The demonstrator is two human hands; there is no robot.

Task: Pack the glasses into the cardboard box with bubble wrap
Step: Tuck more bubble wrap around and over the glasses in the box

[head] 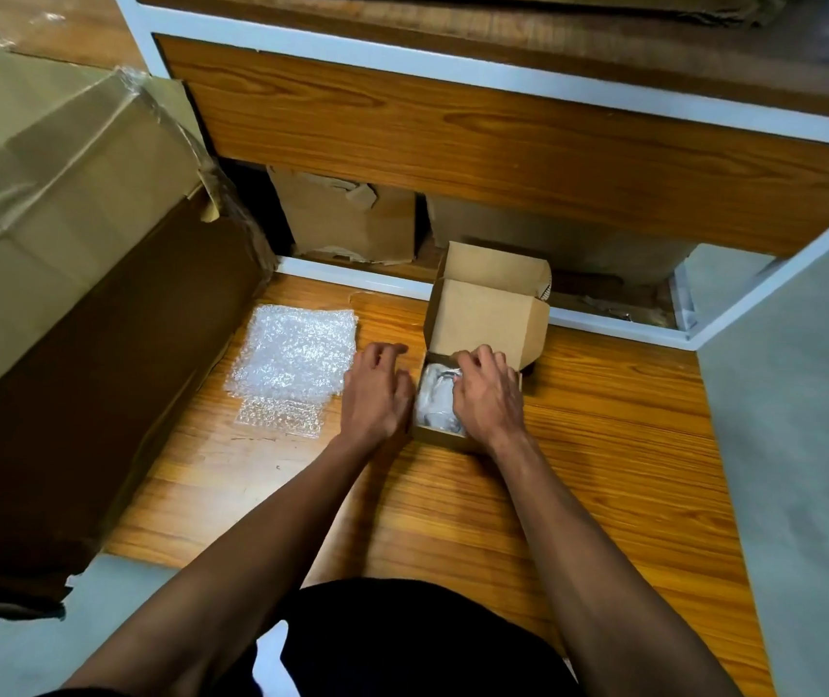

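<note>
A bubble-wrapped bundle [436, 402], its contents too blurred to make out, lies inside the small cardboard box [473, 344], directly under the right hand [487, 394], whose curled fingers press on the wrap; whether they pinch it I cannot tell. The left hand [376, 389] rests relaxed against the box's wall at nine o'clock. Further toward nine o'clock, loose bubble wrap sheets [294, 362] lie flat on the wooden surface [603, 445].

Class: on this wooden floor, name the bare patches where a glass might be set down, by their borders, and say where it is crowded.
Bare floor lies right of the small box, up to the grey wall. More lies near the viewer, below the bubble wrap. Crowded: between wrap and box, where the left hand sits; the right hand covers the box.
</note>
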